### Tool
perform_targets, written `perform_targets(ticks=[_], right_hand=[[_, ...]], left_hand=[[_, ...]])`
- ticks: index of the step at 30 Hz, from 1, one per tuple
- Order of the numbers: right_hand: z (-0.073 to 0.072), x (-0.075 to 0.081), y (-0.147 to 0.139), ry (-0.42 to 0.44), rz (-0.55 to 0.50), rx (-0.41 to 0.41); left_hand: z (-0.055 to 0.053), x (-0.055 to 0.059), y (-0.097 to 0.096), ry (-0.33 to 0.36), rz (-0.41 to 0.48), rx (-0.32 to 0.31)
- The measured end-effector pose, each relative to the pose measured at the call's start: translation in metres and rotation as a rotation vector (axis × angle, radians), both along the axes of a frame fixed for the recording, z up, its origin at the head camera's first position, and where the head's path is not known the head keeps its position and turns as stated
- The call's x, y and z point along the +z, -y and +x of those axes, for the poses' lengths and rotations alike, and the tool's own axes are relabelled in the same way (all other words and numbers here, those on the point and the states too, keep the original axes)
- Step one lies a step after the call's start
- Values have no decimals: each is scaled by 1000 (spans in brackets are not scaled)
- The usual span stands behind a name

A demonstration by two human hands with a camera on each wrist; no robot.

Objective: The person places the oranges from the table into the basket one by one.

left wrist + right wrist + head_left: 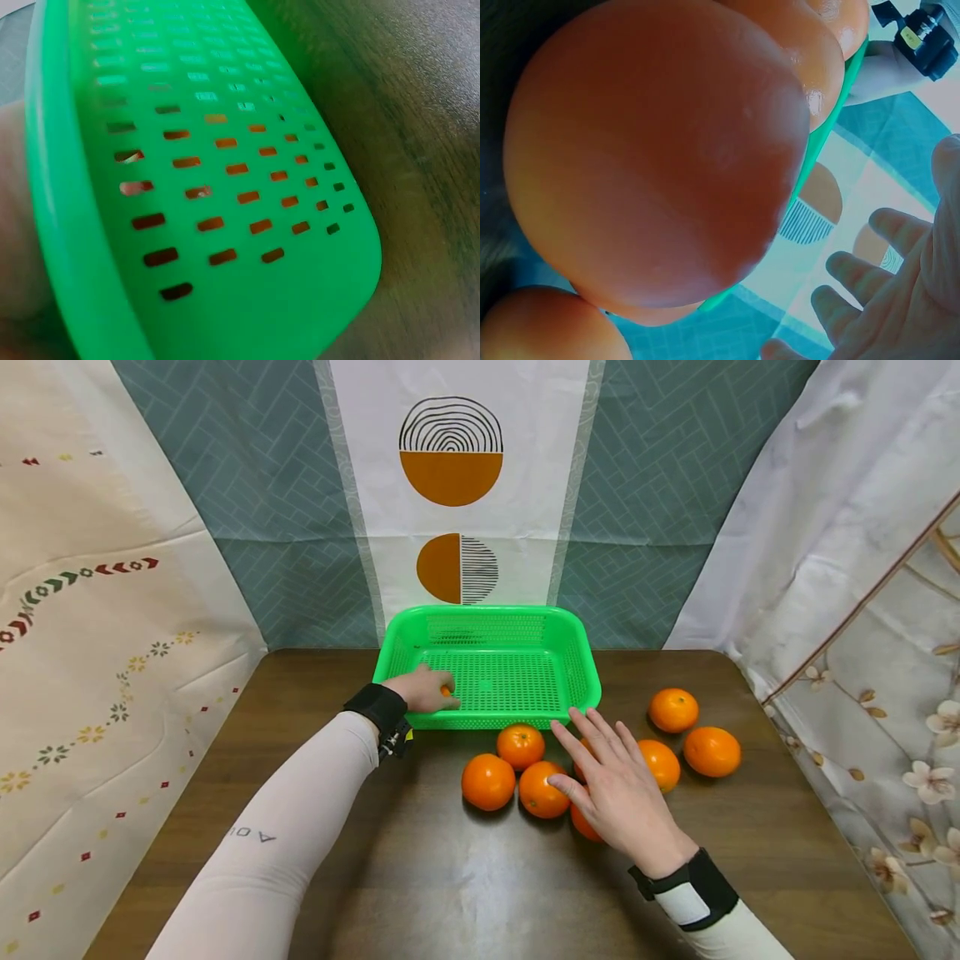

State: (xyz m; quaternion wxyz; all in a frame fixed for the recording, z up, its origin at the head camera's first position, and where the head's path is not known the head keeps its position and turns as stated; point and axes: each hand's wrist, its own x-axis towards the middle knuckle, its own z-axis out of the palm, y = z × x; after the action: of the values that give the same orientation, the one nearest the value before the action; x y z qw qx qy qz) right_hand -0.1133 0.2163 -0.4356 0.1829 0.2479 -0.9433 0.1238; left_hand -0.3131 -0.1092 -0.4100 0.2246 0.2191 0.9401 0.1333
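Inside the left front corner of the green plastic basket (486, 723), my left hand (422, 688) holds an orange (446, 692), mostly hidden by the fingers. Through the slots of the basket wall (300, 300), the left wrist view shows orange peel and a bit of fingertip. My right hand (618, 781) hovers with spread fingers above several oranges on the table, partly covering some. Close to it are one orange (544, 790) by the thumb and another orange (660, 765) beyond the knuckles. The right wrist view shows its fingers (900, 229) apart from a near orange (656, 157).
In front of the basket lie an orange (521, 747) and another orange (488, 782). Two more, one orange (673, 710) and a second orange (712, 752), rest to the right on the brown wooden table (420, 893). Patterned cloth (465, 518) hangs behind the basket and along both sides.
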Motion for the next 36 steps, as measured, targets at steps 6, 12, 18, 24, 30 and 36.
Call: perform_targets(ticks=[6, 12, 18, 24, 30, 36], right_hand=[[1, 0, 0, 0, -6, 3], [1, -1, 1, 5, -4, 1], [-1, -1, 1, -7, -3, 3], [-2, -2, 2, -16, -2, 5], [-2, -2, 3, -16, 2, 12], [-2, -1, 3, -1, 1, 8]], left_hand=[[-2, -2, 1, 22, -7, -12], [9, 8, -1, -49, -10, -15], [11, 8, -1, -116, -16, -15], [10, 1, 0, -183, -21, 8], [24, 7, -2, -324, -15, 61], [44, 17, -11, -455, 11, 60]])
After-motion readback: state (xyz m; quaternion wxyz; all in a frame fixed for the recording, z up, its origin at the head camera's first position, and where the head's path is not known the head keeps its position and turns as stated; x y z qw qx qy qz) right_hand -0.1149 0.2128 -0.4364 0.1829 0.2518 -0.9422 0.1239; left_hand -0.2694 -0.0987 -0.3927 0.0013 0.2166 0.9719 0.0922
